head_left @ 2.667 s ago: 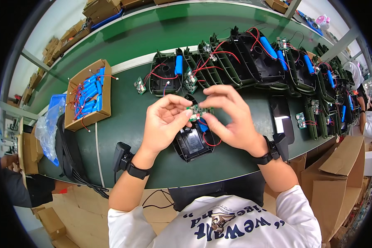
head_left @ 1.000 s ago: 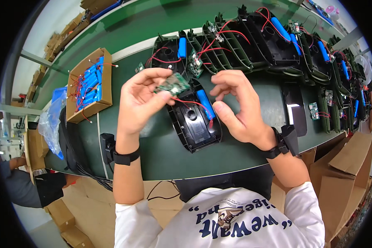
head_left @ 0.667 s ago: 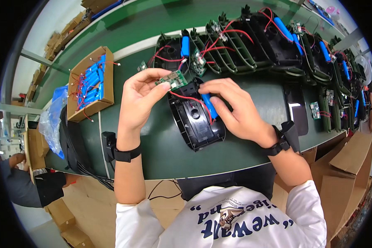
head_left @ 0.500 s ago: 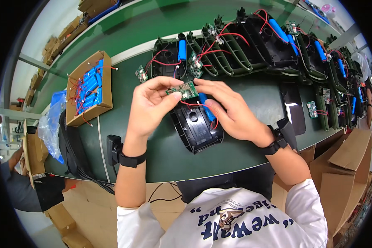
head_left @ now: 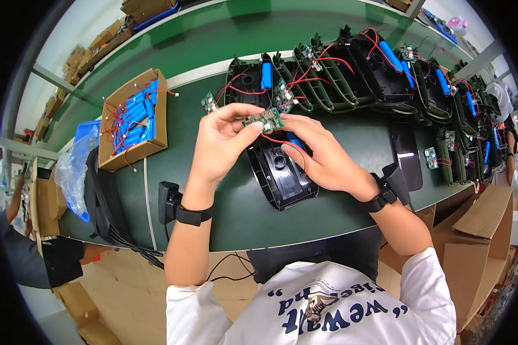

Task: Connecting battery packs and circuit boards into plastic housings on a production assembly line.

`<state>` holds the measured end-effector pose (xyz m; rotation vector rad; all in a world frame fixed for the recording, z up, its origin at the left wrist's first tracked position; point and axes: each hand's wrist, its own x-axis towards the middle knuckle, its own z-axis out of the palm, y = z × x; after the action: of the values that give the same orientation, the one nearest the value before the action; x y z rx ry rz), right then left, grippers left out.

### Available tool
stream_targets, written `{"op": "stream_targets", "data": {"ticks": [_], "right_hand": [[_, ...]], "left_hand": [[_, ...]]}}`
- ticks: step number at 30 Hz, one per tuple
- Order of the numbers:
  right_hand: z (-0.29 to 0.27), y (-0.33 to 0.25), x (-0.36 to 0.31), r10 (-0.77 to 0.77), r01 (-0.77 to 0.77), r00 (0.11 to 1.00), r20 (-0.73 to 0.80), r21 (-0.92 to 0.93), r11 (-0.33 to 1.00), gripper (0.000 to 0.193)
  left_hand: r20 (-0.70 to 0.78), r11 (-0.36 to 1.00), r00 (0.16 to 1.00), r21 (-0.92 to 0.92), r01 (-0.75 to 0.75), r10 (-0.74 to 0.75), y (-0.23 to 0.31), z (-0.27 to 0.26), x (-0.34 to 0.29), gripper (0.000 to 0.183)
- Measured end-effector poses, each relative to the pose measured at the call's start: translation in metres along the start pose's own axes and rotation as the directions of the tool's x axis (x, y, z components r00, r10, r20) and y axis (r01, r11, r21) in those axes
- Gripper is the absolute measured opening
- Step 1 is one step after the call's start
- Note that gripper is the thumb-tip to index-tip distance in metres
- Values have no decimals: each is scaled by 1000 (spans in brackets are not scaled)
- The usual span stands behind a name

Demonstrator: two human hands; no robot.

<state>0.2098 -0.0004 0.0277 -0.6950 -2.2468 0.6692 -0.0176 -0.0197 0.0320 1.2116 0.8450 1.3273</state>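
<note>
Green circuit board (head_left: 270, 121) in left hand (head_left: 223, 142), right hand (head_left: 323, 156) perhaps touching it

Workbench (head_left: 233, 221) around one device housing (head_left: 272, 177)

A circuit board (head_left: 267, 122) is held at that housing's 12 o'clock end; other housings (head_left: 377, 83) run from 11 to 3. Battery cells (head_left: 135, 123) lie in a carton (head_left: 160, 118) at 10, a plastic bag (head_left: 75, 175) at 9. At 3 lies a flat panel (head_left: 407, 169), at 4 a cardboard box (head_left: 466, 270) beyond the bench.
</note>
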Motion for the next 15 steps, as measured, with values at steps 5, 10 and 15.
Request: {"op": "stream_targets", "data": {"ticks": [5,10,15], "right_hand": [[13,4,18,302,-176,947,-113,604,777,20],[10,2,21,378,-189,925,-32,824,534,16],[6,9,18,346,-179,938,-4,849,497,19]], "left_hand": [[62,996,997,-76,50,-45,-2,1,0,25],[95,987,986,-72,140,-133,1,9,-2,26],[133,977,979,-130,171,-154,-1,5,-4,22]]}}
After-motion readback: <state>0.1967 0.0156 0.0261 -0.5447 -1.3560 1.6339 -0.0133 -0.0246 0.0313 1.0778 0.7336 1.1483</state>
